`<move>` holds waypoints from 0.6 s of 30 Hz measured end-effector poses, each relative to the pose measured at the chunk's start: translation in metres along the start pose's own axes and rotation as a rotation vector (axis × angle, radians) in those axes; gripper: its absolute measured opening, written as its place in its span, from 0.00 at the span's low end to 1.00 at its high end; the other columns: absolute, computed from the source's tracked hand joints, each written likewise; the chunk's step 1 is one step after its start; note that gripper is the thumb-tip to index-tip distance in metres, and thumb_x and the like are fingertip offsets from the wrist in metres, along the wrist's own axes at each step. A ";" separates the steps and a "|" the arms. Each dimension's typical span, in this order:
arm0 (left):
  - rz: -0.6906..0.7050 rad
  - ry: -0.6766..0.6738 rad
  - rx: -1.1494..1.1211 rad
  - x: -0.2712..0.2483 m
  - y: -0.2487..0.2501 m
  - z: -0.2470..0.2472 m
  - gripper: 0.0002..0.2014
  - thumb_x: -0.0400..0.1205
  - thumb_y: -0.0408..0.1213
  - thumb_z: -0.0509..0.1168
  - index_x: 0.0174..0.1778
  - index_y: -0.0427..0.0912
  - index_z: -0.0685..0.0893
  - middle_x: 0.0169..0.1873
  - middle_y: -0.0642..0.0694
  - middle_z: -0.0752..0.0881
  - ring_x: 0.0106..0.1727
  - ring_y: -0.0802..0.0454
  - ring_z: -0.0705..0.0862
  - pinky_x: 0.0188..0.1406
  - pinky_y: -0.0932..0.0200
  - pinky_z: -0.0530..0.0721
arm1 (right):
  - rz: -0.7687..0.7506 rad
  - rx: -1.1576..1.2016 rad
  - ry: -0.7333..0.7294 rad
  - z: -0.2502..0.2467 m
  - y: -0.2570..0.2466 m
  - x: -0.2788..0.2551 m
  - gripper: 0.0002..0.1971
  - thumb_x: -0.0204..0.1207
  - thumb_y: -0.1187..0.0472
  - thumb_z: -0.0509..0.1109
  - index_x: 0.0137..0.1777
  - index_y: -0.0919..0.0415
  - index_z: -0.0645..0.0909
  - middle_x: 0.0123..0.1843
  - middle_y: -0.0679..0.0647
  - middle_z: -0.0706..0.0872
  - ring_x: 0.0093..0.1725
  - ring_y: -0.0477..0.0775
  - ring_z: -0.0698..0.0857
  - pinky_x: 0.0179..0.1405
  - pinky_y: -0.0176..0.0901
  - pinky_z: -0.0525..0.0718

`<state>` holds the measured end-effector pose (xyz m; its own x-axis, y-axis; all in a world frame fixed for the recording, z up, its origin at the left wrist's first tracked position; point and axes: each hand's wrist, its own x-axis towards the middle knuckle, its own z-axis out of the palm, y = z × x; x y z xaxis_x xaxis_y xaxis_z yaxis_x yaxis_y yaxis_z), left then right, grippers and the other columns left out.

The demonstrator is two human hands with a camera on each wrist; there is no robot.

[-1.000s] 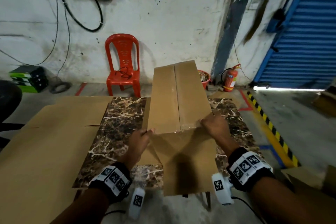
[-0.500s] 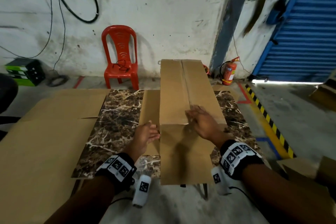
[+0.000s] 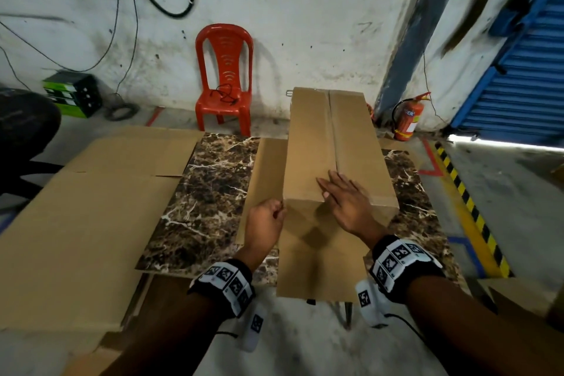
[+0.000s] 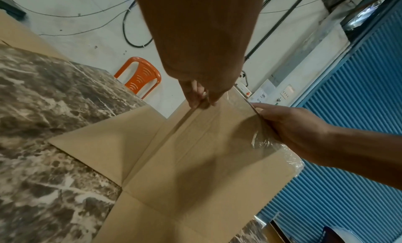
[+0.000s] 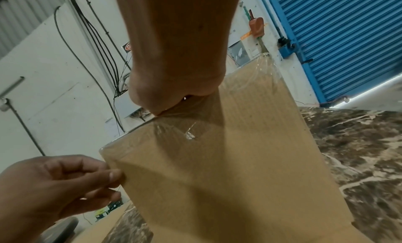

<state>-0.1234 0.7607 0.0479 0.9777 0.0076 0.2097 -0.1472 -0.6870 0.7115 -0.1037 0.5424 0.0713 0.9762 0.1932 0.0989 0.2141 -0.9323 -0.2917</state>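
A tall brown cardboard box (image 3: 335,143) lies on the marble table (image 3: 207,198), its taped centre seam running away from me. My left hand (image 3: 268,217) pinches the box's near left corner, thumb against the edge (image 5: 113,176). My right hand (image 3: 341,195) lies flat on the top face near the seam, fingers straight and pressing down. Clear tape (image 4: 261,140) wraps over the near top edge beside the right hand (image 4: 289,126). A loose flap (image 3: 262,186) lies flat on the table left of the box.
A large flat cardboard sheet (image 3: 76,223) covers the table's left side. Behind stand a red plastic chair (image 3: 224,79), a fire extinguisher (image 3: 409,119) and a blue roller shutter (image 3: 525,76). Yellow-black floor striping (image 3: 470,207) runs on the right.
My right hand slid from the box's near right corner to the middle of the top and flattened out. The box squared up to me. My left hand kept its hold on the corner.
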 end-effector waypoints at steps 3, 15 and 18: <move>0.108 -0.069 0.146 0.006 -0.008 -0.006 0.09 0.82 0.38 0.66 0.40 0.44 0.89 0.36 0.45 0.90 0.35 0.48 0.86 0.33 0.57 0.76 | -0.012 0.036 -0.007 -0.002 0.001 -0.001 0.30 0.81 0.43 0.43 0.83 0.44 0.66 0.87 0.50 0.59 0.86 0.52 0.56 0.81 0.44 0.50; 0.434 -0.045 -0.025 0.042 0.064 -0.047 0.06 0.79 0.31 0.71 0.47 0.41 0.92 0.40 0.48 0.92 0.39 0.53 0.88 0.40 0.58 0.82 | -0.048 0.799 0.163 -0.006 0.016 0.002 0.19 0.75 0.73 0.69 0.65 0.62 0.84 0.69 0.59 0.83 0.67 0.48 0.83 0.76 0.57 0.75; 0.200 -0.146 -0.392 0.054 0.083 -0.032 0.06 0.79 0.27 0.70 0.45 0.39 0.91 0.37 0.49 0.92 0.40 0.53 0.91 0.44 0.56 0.88 | -0.032 0.911 0.036 -0.019 0.011 -0.002 0.17 0.76 0.70 0.72 0.65 0.62 0.85 0.68 0.54 0.84 0.64 0.42 0.84 0.70 0.40 0.79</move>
<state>-0.0876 0.7275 0.1396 0.9312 -0.2185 0.2918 -0.3526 -0.3376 0.8727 -0.1042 0.5261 0.0860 0.9709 0.1905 0.1451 0.2014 -0.3218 -0.9252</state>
